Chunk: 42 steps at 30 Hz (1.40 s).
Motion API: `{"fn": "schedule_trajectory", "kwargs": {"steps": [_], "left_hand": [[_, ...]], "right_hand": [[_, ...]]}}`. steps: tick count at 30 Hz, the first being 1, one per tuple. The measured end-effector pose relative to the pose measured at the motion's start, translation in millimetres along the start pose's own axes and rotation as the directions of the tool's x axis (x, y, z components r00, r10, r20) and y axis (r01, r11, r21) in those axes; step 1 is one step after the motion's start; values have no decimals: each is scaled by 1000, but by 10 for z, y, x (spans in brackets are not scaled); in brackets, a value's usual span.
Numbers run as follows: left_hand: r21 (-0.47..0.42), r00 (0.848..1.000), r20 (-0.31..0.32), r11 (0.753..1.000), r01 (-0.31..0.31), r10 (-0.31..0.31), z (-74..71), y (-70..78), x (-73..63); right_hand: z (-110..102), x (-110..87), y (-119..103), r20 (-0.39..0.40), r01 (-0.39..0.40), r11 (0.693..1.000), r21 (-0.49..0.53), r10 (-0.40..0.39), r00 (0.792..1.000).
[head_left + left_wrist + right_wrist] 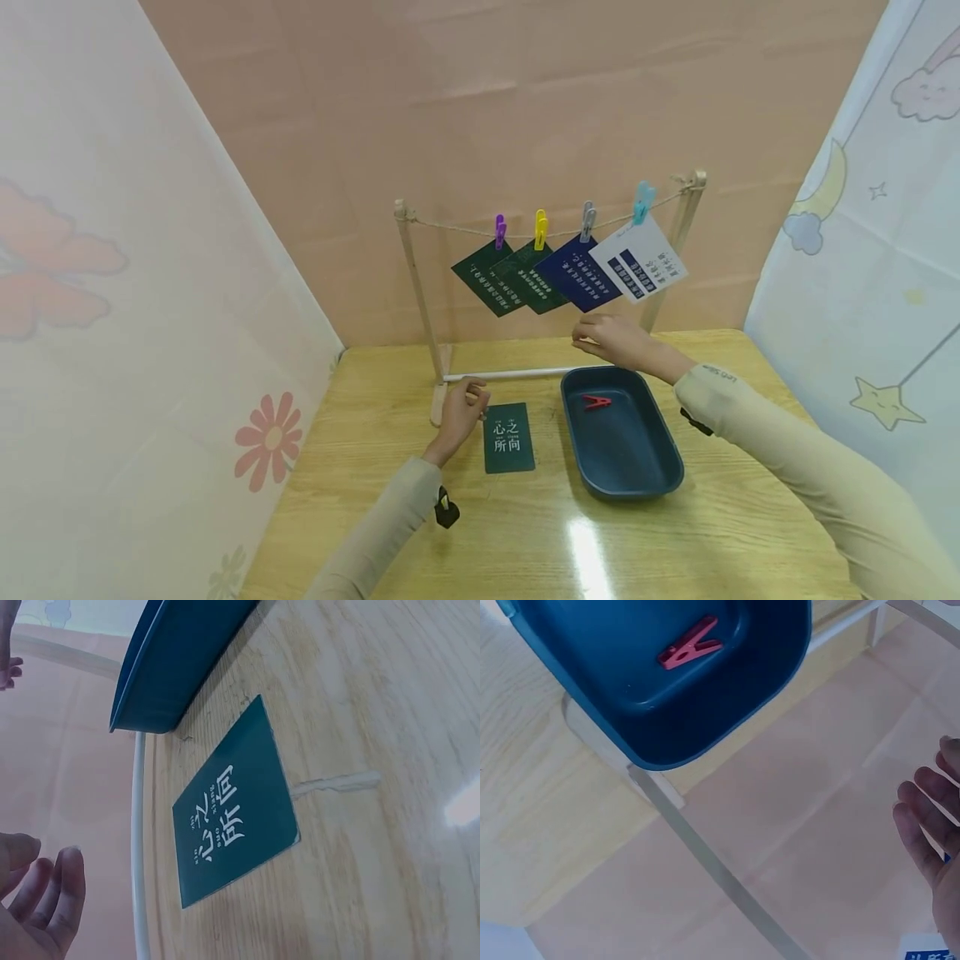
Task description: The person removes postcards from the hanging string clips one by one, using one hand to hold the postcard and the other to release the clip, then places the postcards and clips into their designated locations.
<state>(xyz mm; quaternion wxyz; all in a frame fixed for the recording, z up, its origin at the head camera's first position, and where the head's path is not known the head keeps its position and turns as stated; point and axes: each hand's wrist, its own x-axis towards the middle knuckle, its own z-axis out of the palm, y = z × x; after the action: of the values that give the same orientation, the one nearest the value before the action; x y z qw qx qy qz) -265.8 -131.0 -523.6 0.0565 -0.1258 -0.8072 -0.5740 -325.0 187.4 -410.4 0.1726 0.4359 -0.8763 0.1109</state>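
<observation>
The left sleeve (378,529) comes in from the near left of the tub (626,454), the right sleeve (810,471) from its near right. The table (517,533) lies under the tub, with a bright glare on the wood on the tub's near side

The tub is dark blue and oblong, and the red peg (597,402) lies loose inside it, toward its far end. Left of the tub, well clear of its wall, the loose card (509,438) lies flat on the table, green with large white characters facing up

On the tub's left, past the loose card, the left hand (463,414) hangs beside that card's far left corner. Its fingers curve loosely, the thumb stands apart from them, and they hold nothing

Over the tub's far end the right hand (618,340) is raised. Its fingers are loosely bent with nothing between them

Beyond the tub the white rod (510,373) runs low to the left post (422,292); the right post (686,221) rises behind the tub, partly hidden. High beyond the tub the string (465,231) sags between both posts. From left to right, the purple peg (500,232) and yellow peg (541,229) each hold a green card, the grey peg (587,222) holds the blue card (577,275), and the light-blue peg (642,202) holds the white card (641,262), all tilted and overlapping in the head view. The peach backdrop (525,108) is farthest behind the tub
</observation>
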Motion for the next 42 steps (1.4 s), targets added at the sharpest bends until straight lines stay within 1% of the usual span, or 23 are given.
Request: {"fn": "schedule_trajectory", "kwargs": {"steps": [6, 10, 14, 17, 21, 24, 27, 31, 34, 37, 40, 42], "left_hand": [[34, 998, -45, 998, -45, 47, 36, 36, 54], [54, 996, -65, 997, -63, 66, 40, 91, 89], [46, 993, -70, 995, -92, 95, 44, 139, 110], [34, 993, -74, 995, -88, 91, 55, 168, 123], [21, 995, -81, 998, -63, 64, 74, 195, 150], [5, 995, -84, 998, -61, 61, 88, 214, 186], [-17, 993, -91, 997, -75, 73, 89, 234, 230], [-44, 988, -117, 993, -111, 105, 51, 280, 294], [-53, 981, -136, 988, -143, 135, 3, 326, 348], [-52, 979, -148, 988, -148, 139, -44, 387, 403], [-36, 980, -159, 991, -129, 122, -68, 446, 439], [-17, 979, -168, 992, -124, 119, -68, 470, 451]], "right_hand": [[-70, 88, -59, -31, 22, 1000, 10, -22, 999], [-119, 156, -87, -78, 72, 997, 2, -72, 994], [-162, 229, -113, -117, 113, 994, -12, -114, 987], [-190, 283, -132, -145, 120, 992, -27, -122, 982], [-236, 368, -166, -184, 141, 988, -62, -150, 971], [-279, 433, -191, -220, 178, 980, -94, -194, 956], [-326, 512, -218, -252, 218, 966, -139, -247, 936], [-410, 637, -265, -306, 263, 943, -206, -318, 898], [-497, 720, -307, -353, 273, 932, -240, -346, 869], [-591, 786, -350, -372, 263, 923, -282, -358, 856], [-656, 850, -386, -379, 247, 911, -330, -368, 849], [-695, 897, -412, -376, 244, 906, -346, -372, 849]]}}
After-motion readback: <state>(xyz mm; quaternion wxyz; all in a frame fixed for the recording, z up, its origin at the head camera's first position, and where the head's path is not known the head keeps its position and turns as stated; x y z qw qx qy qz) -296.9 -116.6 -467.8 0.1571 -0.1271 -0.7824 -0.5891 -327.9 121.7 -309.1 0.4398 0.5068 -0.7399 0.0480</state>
